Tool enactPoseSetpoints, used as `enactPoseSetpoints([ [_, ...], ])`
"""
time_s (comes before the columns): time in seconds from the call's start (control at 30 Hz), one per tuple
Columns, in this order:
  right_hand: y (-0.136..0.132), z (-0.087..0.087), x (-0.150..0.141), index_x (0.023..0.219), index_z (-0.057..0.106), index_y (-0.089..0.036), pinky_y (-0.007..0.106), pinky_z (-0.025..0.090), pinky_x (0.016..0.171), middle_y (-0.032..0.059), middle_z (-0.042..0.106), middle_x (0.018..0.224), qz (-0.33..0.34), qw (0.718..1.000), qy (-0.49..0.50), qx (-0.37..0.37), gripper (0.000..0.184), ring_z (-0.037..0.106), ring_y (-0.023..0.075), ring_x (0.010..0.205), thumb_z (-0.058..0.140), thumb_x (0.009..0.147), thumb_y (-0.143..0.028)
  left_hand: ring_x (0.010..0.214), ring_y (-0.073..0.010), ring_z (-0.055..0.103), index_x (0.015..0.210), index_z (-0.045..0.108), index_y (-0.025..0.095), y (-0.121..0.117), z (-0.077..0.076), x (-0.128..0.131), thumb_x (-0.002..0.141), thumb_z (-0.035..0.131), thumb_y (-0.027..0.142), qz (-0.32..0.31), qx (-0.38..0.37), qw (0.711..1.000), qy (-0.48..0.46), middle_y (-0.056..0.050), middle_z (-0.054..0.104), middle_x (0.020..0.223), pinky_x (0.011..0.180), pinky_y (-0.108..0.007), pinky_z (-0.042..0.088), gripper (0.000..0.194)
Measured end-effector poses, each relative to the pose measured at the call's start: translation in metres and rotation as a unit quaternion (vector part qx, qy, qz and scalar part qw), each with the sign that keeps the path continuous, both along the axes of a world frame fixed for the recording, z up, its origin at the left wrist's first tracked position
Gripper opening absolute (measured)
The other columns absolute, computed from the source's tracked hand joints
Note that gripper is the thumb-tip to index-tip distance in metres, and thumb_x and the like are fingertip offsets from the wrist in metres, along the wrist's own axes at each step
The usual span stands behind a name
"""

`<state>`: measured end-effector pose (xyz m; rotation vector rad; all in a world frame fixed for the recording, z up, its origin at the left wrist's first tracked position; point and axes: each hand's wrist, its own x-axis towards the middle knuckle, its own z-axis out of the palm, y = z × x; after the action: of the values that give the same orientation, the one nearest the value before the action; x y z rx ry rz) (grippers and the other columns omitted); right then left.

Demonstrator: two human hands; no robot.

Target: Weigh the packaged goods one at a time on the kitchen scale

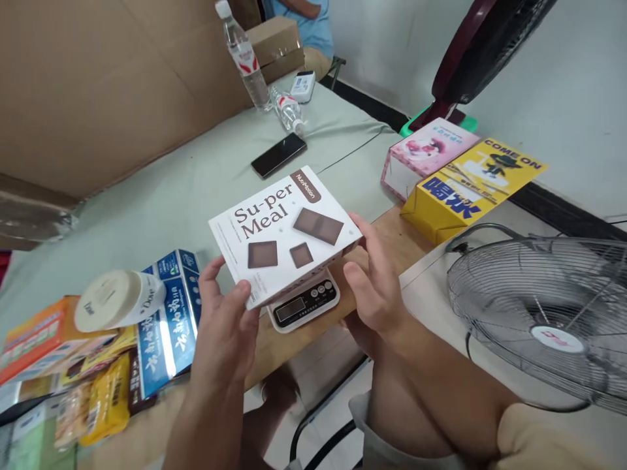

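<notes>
A white box printed "Su-per Meal", with pictures of chocolate-brown squares, is tilted above a small kitchen scale. My left hand grips its near left corner, the thumb at the front edge and the fingers along the side. At the right end, my right hand has its fingers against the box's side and underneath, while its thumb stands off the surface. The scale's display and buttons show in front of the box; its platform is mostly hidden, so I cannot tell whether the box touches it.
Left lie a Dove jar, a blue toothpaste box and yellow snack packs. Beyond are a phone, water bottles and a seated person. Pink and yellow packages stand right, near a fan.
</notes>
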<state>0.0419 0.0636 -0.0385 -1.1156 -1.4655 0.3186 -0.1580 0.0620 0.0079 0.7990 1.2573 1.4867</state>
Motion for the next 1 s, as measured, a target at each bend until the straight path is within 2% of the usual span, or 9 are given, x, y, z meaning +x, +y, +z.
enactPoseSetpoints([
  [0.1, -0.005, 0.001, -0.002, 0.165, 0.026, -0.02, 0.062, 0.037, 0.127, 0.0187, 0.029, 0.174, -0.094, 0.995, -0.013, 0.018, 0.071, 0.03, 0.0339, 0.163, 0.047, 0.1, -0.039, 0.088, -0.013, 0.073, 0.129, 0.055, 0.034, 0.014, 0.013, 0.04, 0.074, 0.086, 0.028, -0.008, 0.02, 1.0, 0.0, 0.002, 0.077, 0.115, 0.071, -0.018, 0.056, 0.063],
  [0.17, -0.008, 0.002, -0.003, 0.165, 0.027, -0.019, 0.065, 0.034, 0.127, 0.0202, 0.015, 0.177, -0.111, 0.993, -0.024, -0.028, 0.073, 0.021, 0.0378, 0.165, 0.048, 0.098, -0.038, 0.09, -0.0133, 0.073, 0.136, 0.051, 0.033, 0.026, 0.018, 0.069, 0.079, 0.08, 0.024, -0.01, 0.013, 1.0, 0.012, 0.0, 0.077, 0.115, 0.074, -0.02, 0.056, 0.064],
  [0.27, -0.008, 0.006, -0.003, 0.164, 0.032, -0.018, 0.067, 0.038, 0.124, 0.0233, 0.009, 0.178, -0.066, 0.991, -0.017, -0.119, 0.075, 0.025, 0.0429, 0.163, 0.051, 0.095, -0.041, 0.094, -0.0156, 0.074, 0.147, 0.042, 0.033, 0.044, 0.02, 0.104, 0.086, 0.072, 0.022, -0.026, -0.008, 0.999, 0.046, -0.002, 0.078, 0.118, 0.086, -0.028, 0.058, 0.069],
  [0.37, -0.004, 0.009, 0.002, 0.165, 0.032, -0.015, 0.07, 0.038, 0.122, 0.0275, 0.014, 0.176, -0.012, 0.981, -0.001, -0.194, 0.081, 0.03, 0.0465, 0.16, 0.055, 0.093, -0.045, 0.094, -0.0175, 0.075, 0.154, 0.035, 0.033, 0.055, 0.018, 0.124, 0.092, 0.068, 0.026, -0.053, -0.029, 0.995, 0.084, -0.005, 0.077, 0.122, 0.092, -0.033, 0.059, 0.071],
  [0.57, -0.001, 0.016, 0.013, 0.167, 0.025, -0.009, 0.068, 0.037, 0.123, 0.0306, 0.019, 0.174, 0.038, 0.972, 0.019, -0.232, 0.087, 0.037, 0.046, 0.158, 0.057, 0.093, -0.042, 0.091, -0.018, 0.075, 0.156, 0.033, 0.031, 0.067, 0.018, 0.135, 0.094, 0.066, 0.03, -0.086, -0.034, 0.984, 0.151, -0.004, 0.078, 0.113, 0.094, -0.034, 0.059, 0.071],
  [0.67, 0.0, 0.018, 0.016, 0.168, 0.022, -0.006, 0.068, 0.033, 0.126, 0.0323, 0.016, 0.175, 0.046, 0.963, 0.025, -0.264, 0.089, 0.032, 0.0461, 0.16, 0.057, 0.093, -0.04, 0.091, -0.0182, 0.075, 0.152, 0.04, 0.027, 0.068, 0.019, 0.138, 0.094, 0.066, 0.028, -0.109, -0.084, 0.973, 0.187, -0.006, 0.077, 0.115, 0.098, -0.037, 0.059, 0.064],
  [0.8, 0.001, 0.018, 0.017, 0.167, 0.024, -0.004, 0.069, 0.027, 0.128, 0.0338, 0.013, 0.174, 0.057, 0.953, 0.036, -0.296, 0.089, 0.025, 0.0474, 0.162, 0.056, 0.093, -0.041, 0.111, -0.0258, 0.074, 0.136, 0.058, 0.022, 0.07, 0.021, 0.139, 0.091, 0.072, 0.029, -0.14, -0.116, 0.95, 0.254, -0.011, 0.073, 0.129, 0.108, -0.043, 0.056, 0.048],
  [0.93, 0.0, 0.016, 0.016, 0.166, 0.027, -0.006, 0.072, 0.028, 0.126, 0.0349, 0.013, 0.174, 0.043, 0.954, 0.051, -0.293, 0.088, 0.024, 0.0494, 0.162, 0.059, 0.092, -0.038, 0.143, -0.0333, 0.057, 0.156, 0.045, 0.025, 0.079, 0.02, 0.139, 0.088, 0.075, 0.026, -0.115, -0.035, 0.916, 0.382, -0.014, 0.056, 0.156, 0.126, -0.052, 0.04, 0.075],
  [1.0, 0.0, 0.015, 0.015, 0.167, 0.026, -0.007, 0.072, 0.029, 0.125, 0.0349, 0.012, 0.174, 0.04, 0.956, 0.057, -0.286, 0.087, 0.021, 0.0492, 0.163, 0.059, 0.091, -0.037, 0.152, -0.0345, 0.047, 0.154, 0.051, 0.022, 0.085, 0.019, 0.139, 0.088, 0.072, 0.021, -0.14, -0.013, 0.889, 0.436, -0.015, 0.052, 0.16, 0.132, -0.054, 0.03, 0.069],
])
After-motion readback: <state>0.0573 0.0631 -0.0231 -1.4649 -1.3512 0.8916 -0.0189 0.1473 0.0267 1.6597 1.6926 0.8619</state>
